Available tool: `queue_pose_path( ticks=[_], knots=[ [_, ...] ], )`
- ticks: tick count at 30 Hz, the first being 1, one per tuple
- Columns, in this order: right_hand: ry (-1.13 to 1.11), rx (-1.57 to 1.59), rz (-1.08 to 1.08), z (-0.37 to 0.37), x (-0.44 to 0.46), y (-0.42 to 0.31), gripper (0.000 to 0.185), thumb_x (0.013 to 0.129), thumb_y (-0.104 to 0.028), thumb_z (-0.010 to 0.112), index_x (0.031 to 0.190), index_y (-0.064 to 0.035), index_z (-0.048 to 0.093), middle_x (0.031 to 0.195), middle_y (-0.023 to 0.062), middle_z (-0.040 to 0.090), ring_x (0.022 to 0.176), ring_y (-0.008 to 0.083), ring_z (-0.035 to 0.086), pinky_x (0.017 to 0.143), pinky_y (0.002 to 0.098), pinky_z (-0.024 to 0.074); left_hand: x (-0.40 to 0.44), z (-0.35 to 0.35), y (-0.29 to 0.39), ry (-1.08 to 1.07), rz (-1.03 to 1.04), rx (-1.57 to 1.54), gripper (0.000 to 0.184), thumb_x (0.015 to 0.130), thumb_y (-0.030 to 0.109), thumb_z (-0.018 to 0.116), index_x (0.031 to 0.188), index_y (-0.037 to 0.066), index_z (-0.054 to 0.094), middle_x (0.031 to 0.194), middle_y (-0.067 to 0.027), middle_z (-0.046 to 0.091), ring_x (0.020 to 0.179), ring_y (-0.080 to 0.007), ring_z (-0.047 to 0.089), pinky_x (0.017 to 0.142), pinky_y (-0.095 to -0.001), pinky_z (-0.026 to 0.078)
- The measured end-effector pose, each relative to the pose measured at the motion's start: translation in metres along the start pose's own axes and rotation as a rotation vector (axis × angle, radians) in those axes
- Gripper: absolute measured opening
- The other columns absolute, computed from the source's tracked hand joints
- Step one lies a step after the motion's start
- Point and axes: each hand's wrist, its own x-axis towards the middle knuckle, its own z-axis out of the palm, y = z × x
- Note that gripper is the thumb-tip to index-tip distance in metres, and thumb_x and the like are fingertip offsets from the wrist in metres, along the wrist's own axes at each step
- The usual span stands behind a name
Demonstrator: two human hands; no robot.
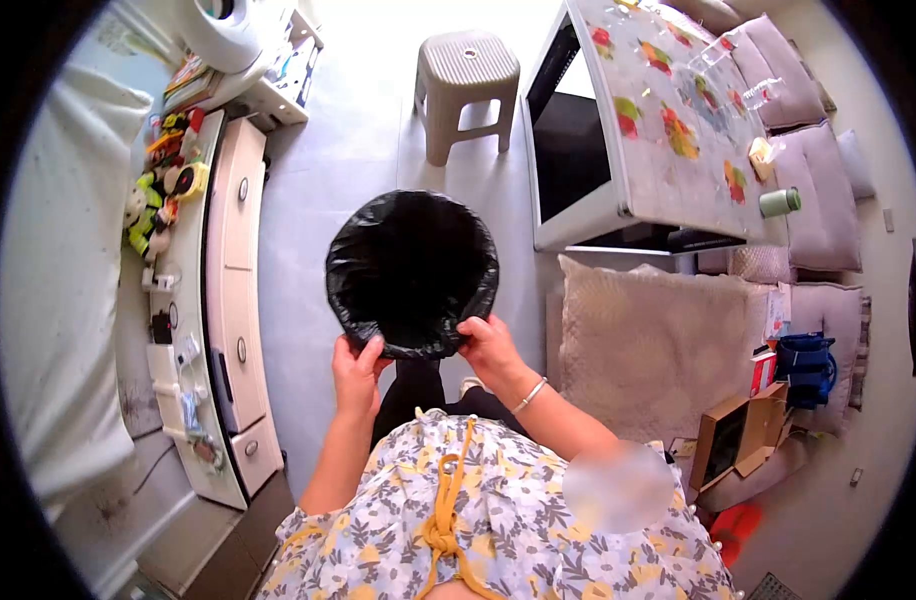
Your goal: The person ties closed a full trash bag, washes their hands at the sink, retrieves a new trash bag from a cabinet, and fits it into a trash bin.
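A trash can lined with a black garbage bag (413, 345) is in front of my body, its round mouth facing up. The bag is folded over the rim, and the inside is too dark to make out. My left hand (358, 365) grips the near left edge, thumb on top of the black plastic. On the near right edge, my right hand (488, 345) pinches the bag at the rim in the same way. A silver bracelet (529, 395) circles my right wrist.
A plastic stool (468, 75) stands ahead. To the right are a table with a floral cover (668, 110) and a cushioned sofa (658, 340) with an open cardboard box (723, 440). A drawer cabinet (240, 340) bearing toys and small items runs along the left.
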Motion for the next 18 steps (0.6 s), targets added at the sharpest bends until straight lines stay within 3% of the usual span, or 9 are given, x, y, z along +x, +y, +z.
queue_pose_path(
  ticks=[5,8,9,10,12,16,18],
  knots=[
    [0.204,0.12,0.028,-0.011,0.091,-0.051,0.011,0.076,-0.005,0.061,0.08,-0.0094,0.051,0.075,0.0027,0.057,0.066,0.0152,0.055,0.06,0.0298,0.0454,0.109,0.051,0.024,-0.173,-0.229,0.103,0.05,0.087,0.014,0.065,0.128,0.003,0.039,0.107,-0.0092,0.057,0.095,-0.0175,0.058,0.072,-0.0323,0.054],
    [0.258,0.224,-0.011,-0.035,0.157,-0.089,0.01,0.074,-0.004,0.059,0.07,-0.0105,0.052,0.069,0.0019,0.055,0.064,0.0148,0.054,0.056,0.0282,0.0433,0.132,0.083,0.039,-0.085,-0.288,0.283,0.052,0.088,0.016,0.063,0.132,0.003,0.037,0.106,-0.0098,0.057,0.099,-0.0216,0.059,0.076,-0.035,0.054],
    [0.331,0.292,-0.017,-0.047,0.185,-0.102,0.011,0.073,-0.004,0.058,0.068,-0.0111,0.051,0.066,0.0015,0.054,0.061,0.0146,0.054,0.054,0.0277,0.0422,0.143,0.085,0.035,-0.11,-0.311,0.289,0.055,0.087,0.018,0.065,0.131,0.003,0.037,0.102,-0.0099,0.058,0.094,-0.0211,0.061,0.073,-0.0334,0.054],
    [0.298,0.31,-0.021,-0.072,0.213,-0.11,0.006,0.075,-0.005,0.057,0.072,-0.0098,0.055,0.07,0.0012,0.059,0.064,0.0155,0.058,0.057,0.0276,0.0499,0.15,0.081,0.03,-0.112,-0.322,0.299,0.055,0.087,0.018,0.065,0.131,0.003,0.037,0.102,-0.0099,0.058,0.094,-0.0211,0.061,0.073,-0.0334,0.054],
    [0.384,0.441,0.017,-0.104,0.267,-0.133,0.007,0.075,-0.006,0.057,0.071,-0.0102,0.054,0.07,0.0015,0.059,0.061,0.0165,0.056,0.053,0.0281,0.0486,0.166,0.069,0.017,-0.175,-0.5,0.333,0.05,0.087,0.018,0.066,0.128,0.003,0.041,0.1,-0.0106,0.061,0.083,-0.0168,0.063,0.066,-0.029,0.053],
    [0.531,0.583,-0.068,-0.15,0.381,-0.177,0.007,0.075,-0.008,0.059,0.07,-0.0107,0.054,0.067,0.0024,0.059,0.058,0.0169,0.055,0.048,0.0288,0.048,0.178,0.046,-0.005,-0.019,-0.618,0.453,0.047,0.087,0.018,0.064,0.126,0.004,0.043,0.099,-0.011,0.061,0.081,-0.0197,0.064,0.069,-0.0319,0.054],
    [0.423,0.635,-0.058,-0.2,0.451,-0.187,0.009,0.078,-0.013,0.062,0.082,-0.0093,0.055,0.078,0.0029,0.064,0.068,0.0174,0.063,0.048,0.0305,0.0516,0.21,0.062,-0.018,0.083,-0.647,0.509,0.044,0.087,0.018,0.063,0.125,0.005,0.044,0.1,-0.0114,0.061,0.081,-0.02,0.064,0.069,-0.0325,0.054]
  ],
)
